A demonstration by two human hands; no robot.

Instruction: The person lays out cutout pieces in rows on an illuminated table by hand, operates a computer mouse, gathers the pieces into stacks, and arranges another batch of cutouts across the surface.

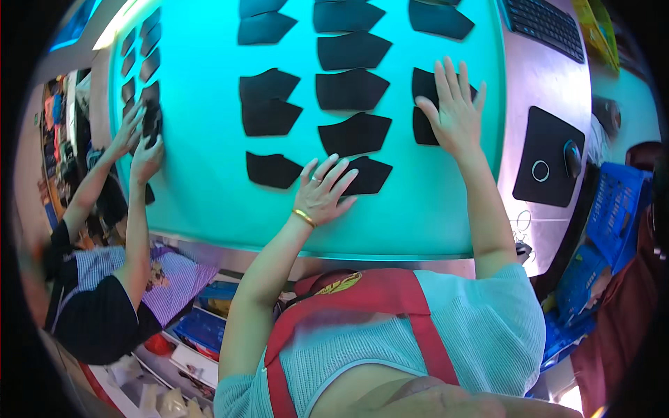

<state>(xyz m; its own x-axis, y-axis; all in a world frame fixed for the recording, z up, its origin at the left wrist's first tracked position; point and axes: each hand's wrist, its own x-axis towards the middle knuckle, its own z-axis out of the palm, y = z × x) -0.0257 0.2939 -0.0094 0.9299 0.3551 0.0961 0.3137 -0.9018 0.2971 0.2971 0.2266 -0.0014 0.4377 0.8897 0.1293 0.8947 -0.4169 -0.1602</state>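
Dark, flat cut pieces with one pointed end lie in columns on a glowing turquoise table top (pixel 202 202). My left hand (pixel 322 194) lies palm down with fingers stretched, its fingertips at the edge of a dark piece (pixel 371 177) in the lowest row. Another dark piece (pixel 273 171) sits just left of it. My right hand (pixel 456 108) is spread flat over the dark pieces (pixel 424 128) in the right column and partly covers them. Neither hand grips anything that I can see. More dark pieces (pixel 354 90) fill the middle column between my hands.
On the left, a co-worker's two hands (pixel 145 155) handle small dark pieces at the table's edge. A keyboard (pixel 543 26) and a black mouse pad (pixel 547 164) with a mouse (pixel 571 159) stand on the right-hand surface. Blue crates (pixel 612 216) stand beyond at the right.
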